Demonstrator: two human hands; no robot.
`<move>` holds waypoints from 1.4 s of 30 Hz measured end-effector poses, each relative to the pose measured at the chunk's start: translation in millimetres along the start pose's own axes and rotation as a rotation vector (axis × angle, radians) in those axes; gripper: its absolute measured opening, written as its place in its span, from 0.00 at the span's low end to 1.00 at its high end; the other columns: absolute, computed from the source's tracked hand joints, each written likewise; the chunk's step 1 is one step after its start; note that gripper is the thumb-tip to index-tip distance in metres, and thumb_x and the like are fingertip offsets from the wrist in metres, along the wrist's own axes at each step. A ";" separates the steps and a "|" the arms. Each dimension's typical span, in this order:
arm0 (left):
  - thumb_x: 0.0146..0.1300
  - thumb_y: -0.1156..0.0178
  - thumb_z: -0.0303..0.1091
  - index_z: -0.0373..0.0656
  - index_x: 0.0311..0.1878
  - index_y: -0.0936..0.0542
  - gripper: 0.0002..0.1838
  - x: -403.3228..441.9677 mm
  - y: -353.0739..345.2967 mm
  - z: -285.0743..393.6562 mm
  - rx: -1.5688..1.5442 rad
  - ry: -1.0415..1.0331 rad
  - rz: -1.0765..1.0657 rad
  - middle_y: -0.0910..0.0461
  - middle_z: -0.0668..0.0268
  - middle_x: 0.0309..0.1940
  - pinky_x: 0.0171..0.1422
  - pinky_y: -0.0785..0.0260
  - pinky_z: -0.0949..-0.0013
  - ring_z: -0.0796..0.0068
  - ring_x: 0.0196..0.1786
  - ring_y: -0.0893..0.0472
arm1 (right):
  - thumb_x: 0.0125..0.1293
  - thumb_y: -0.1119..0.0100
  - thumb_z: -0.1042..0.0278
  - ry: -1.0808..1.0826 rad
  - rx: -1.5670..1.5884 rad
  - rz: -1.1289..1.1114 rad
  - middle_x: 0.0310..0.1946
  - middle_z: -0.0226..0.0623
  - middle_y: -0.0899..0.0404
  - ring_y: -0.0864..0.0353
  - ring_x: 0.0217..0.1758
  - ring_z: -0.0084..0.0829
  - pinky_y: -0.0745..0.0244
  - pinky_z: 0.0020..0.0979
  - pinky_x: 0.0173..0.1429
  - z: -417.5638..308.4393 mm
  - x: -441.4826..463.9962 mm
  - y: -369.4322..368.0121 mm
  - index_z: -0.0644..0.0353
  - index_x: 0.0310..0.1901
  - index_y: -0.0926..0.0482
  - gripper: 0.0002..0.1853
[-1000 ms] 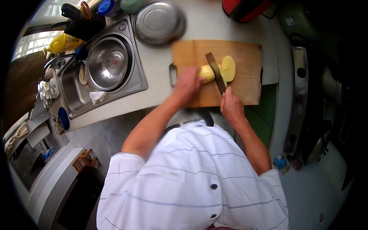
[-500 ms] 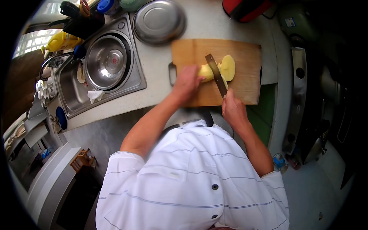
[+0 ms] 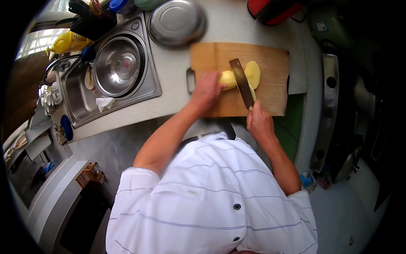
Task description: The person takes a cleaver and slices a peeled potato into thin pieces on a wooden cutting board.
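On the wooden cutting board [image 3: 270, 95], my left hand [image 3: 207, 91] is closed around one end of a peeled, pale yellow potato [image 3: 228, 80]. My right hand [image 3: 259, 122] grips the handle of a kitchen knife [image 3: 242, 82], whose broad dark blade slants across the potato's right end. Just right of the blade lie potato slices [image 3: 253, 73], overlapping so that I cannot tell how many. The left fingertips and the knife handle are mostly hidden by the hands.
A round steel lid or pan [image 3: 176, 22] sits behind the board. Left is a sink [image 3: 80, 106] with a steel basin [image 3: 120, 65] in it. A red and black appliance [image 3: 272, 10] stands at the back, and a stove front [image 3: 330, 84] is at right.
The knife has shifted slightly right and its blade is tilted, showing more of its flat side. My left hand stays on the potato. The view has shifted slightly.
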State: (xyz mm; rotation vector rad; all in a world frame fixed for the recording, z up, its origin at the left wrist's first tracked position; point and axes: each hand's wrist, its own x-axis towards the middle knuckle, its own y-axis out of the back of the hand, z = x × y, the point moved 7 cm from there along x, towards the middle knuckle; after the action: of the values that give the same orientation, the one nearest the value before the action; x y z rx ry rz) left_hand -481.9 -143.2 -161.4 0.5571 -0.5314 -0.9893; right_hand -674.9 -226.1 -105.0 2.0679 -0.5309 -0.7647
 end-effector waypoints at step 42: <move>0.64 0.26 0.36 0.35 0.55 0.21 0.22 -2.5 0.4 -4.1 -0.011 0.000 0.050 0.15 0.49 0.49 0.57 0.24 0.52 0.45 0.51 0.18 | 0.75 0.46 0.72 0.089 0.008 0.006 0.26 0.59 0.18 0.17 0.30 0.64 0.23 0.61 0.36 2.7 27.5 -35.7 0.63 0.46 0.33 0.07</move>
State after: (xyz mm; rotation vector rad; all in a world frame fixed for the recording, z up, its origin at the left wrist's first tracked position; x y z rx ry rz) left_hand -480.1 -140.0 -164.6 0.5312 -0.5371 -0.9442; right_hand -653.5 -224.7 -144.7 2.0968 -0.4909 -0.6648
